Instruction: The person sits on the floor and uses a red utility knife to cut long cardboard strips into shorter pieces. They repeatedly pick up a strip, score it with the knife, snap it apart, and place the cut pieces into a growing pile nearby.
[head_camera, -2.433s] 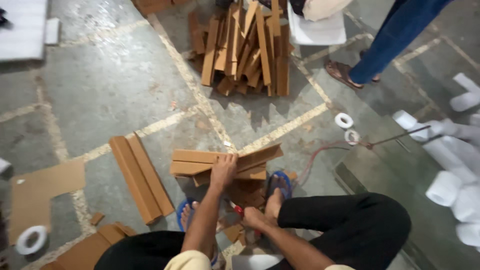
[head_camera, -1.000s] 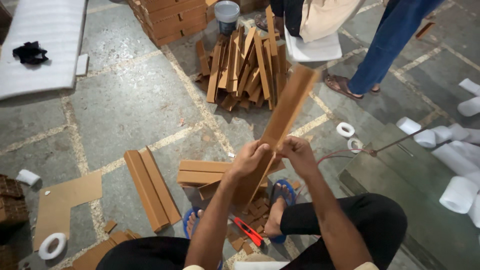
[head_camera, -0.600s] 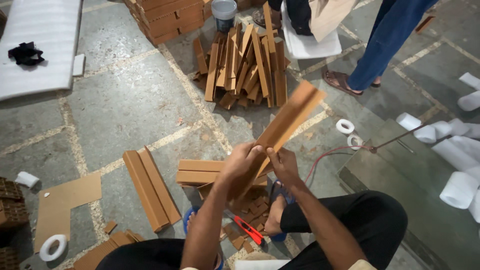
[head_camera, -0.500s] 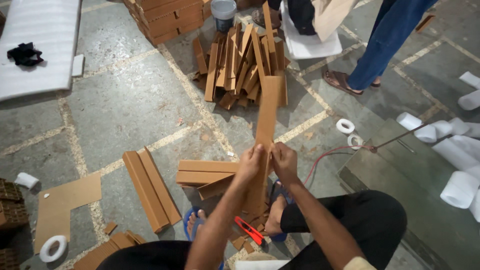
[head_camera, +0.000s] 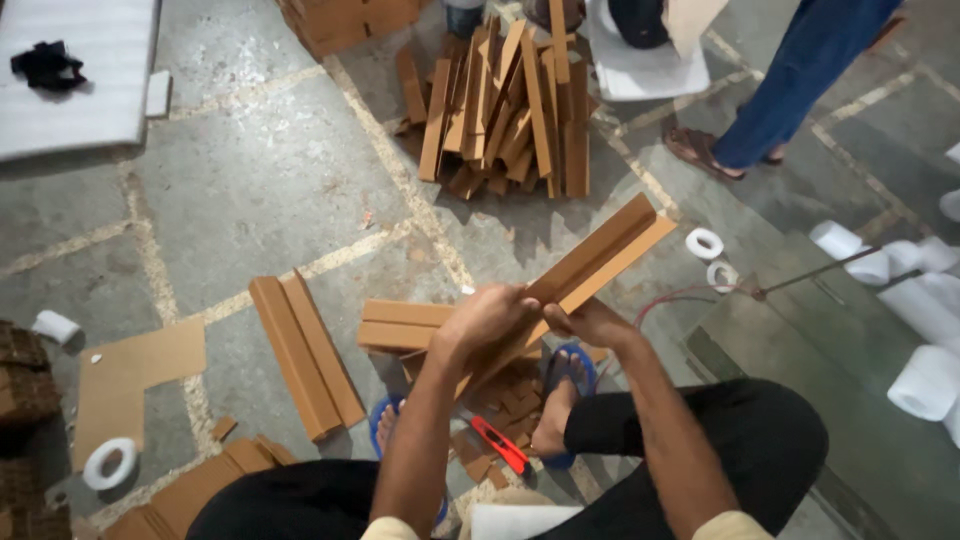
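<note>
Both hands, left hand (head_camera: 487, 322) and right hand (head_camera: 590, 322), clasp the long brown L-shaped cardboard strip (head_camera: 600, 257) at its lower end; likely light, stiff, creasable.

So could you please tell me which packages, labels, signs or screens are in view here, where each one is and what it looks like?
No labels, signs or screens show.
Stacked brown cartons: top edge, left of centre, box-shaped, plain brown.
Brown cardboard angle strip: held in both the left hand and right hand, long, tilted up to the right.
White foam rolls: right edge, cylindrical.
White tape rolls: floor, right of centre, ring-shaped.
</note>
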